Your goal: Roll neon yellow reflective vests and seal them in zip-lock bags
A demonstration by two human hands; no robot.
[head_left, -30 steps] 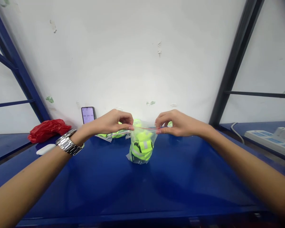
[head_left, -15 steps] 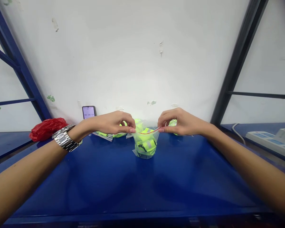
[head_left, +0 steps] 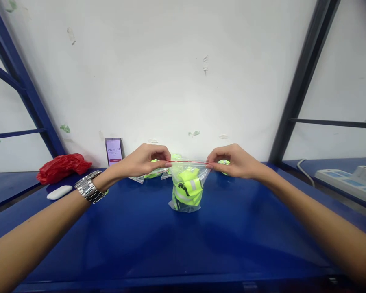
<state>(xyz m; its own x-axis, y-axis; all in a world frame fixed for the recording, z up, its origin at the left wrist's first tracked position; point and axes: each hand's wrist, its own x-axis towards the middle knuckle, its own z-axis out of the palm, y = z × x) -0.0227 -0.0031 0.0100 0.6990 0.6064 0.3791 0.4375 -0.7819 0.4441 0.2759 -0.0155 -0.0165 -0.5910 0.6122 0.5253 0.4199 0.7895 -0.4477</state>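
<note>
A clear zip-lock bag [head_left: 187, 189] stands upright on the blue table [head_left: 158, 248]. Inside it is a folded fluorescent yellow-green item with grey reflective bands and a dark part. A red line runs along the bag's top edge, which is stretched nearly straight between both hands. My left hand [head_left: 151, 160] pinches the left end of that edge between thumb and fingers. At the right end, my right hand [head_left: 232, 160] pinches it the same way. Behind the hands lie more bagged yellow-green items [head_left: 154, 174], partly hidden.
A phone [head_left: 114, 151] showing a running timer leans on the white wall. To the left are a crumpled red plastic bag [head_left: 64, 167] and a white oval object [head_left: 59, 192]. A power strip [head_left: 350, 183] lies at the far right. Metal posts flank the table.
The bag's top edge has gone from sagging to pulled straight, and the hands are slightly farther apart. The white oval object has come into view beside my left wrist.
</note>
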